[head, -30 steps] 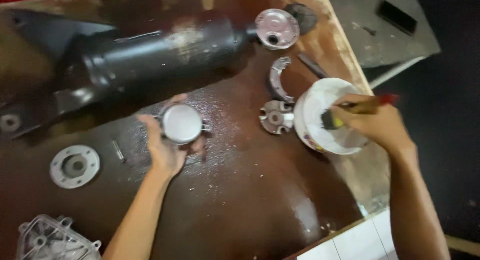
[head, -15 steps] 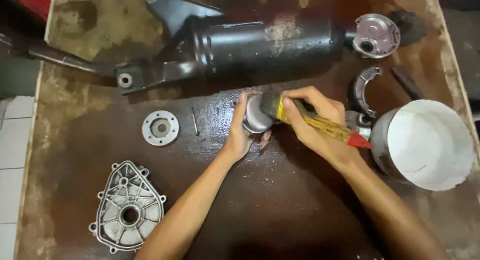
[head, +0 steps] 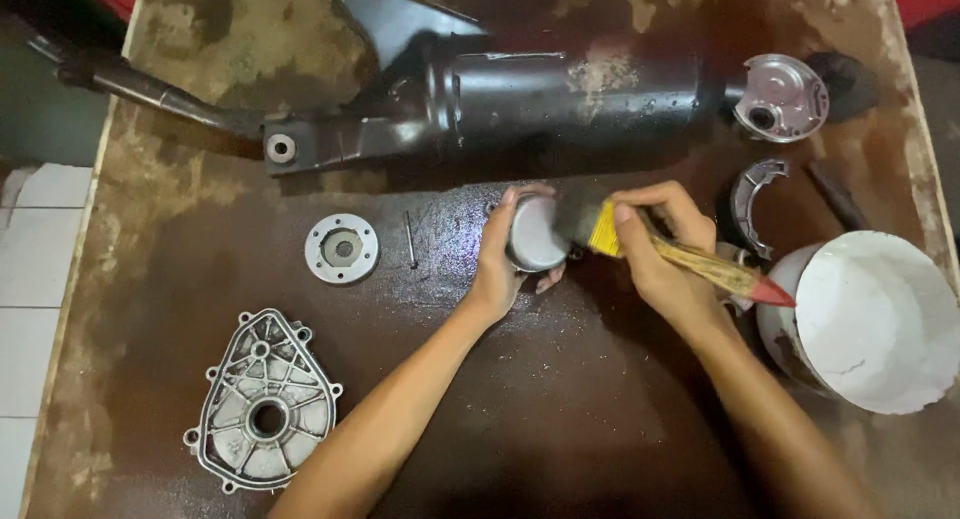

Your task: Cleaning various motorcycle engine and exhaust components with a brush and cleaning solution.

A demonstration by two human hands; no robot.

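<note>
Bristles of paintbrush [head: 668,249] blur against round metal part [head: 535,237]; right hand [head: 665,254] grips handle.

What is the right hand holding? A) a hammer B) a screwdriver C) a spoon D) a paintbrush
D: the right hand grips a paintbrush with a wooden handle and a yellow band, its bristles against the small round metal part held in the left hand.

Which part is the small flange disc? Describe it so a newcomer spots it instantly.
Start at the long black housing across the top of the brown table. Just below its left end lies the small round flange disc, left of a thin pin. Unlike the larger ribbed, teardrop-shaped cover below, it is a flat ring with a centre hole.
</note>
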